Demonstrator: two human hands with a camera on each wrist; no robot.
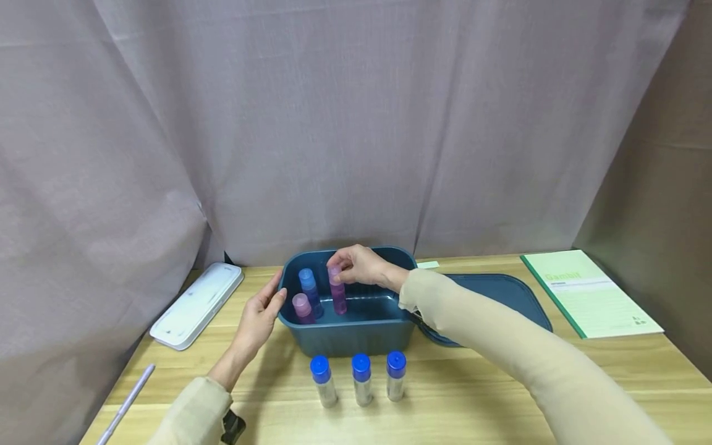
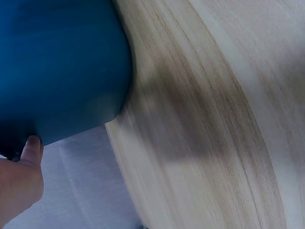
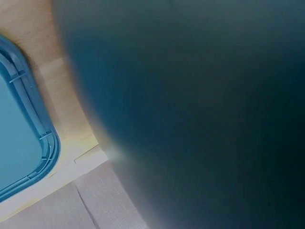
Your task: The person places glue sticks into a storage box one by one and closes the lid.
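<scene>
Inside the blue bin (image 1: pixel 356 327), near its middle, a purple vial (image 1: pixel 337 290) is pinched at its pink cap by the curled fingertips of the right hand (image 1: pixel 361 266), which is reached in from the right over the far rim; the vial is held upright below the fingers, its base low in the bin. Just left of it two more vials are seen standing in the bin, a blue-capped vial (image 1: pixel 308 290) farther back and a pink-capped vial (image 1: pixel 302 307) nearer. The bin's left wall is touched by the left hand (image 1: pixel 258 318), with the fingers laid fairly straight against it and the thumb (image 2: pixel 32 145) set at the edge, as is shown in the left wrist view. Three blue-capped tubes (image 1: pixel 361 378) are stood in a row on the table (image 1: pixel 473 395) just near of the bin. The bin's lid (image 1: pixel 500 296) is lain flat to the right, with a green booklet (image 1: pixel 589 293) beyond it, and a white case (image 1: pixel 197 304) is placed to the left.
</scene>
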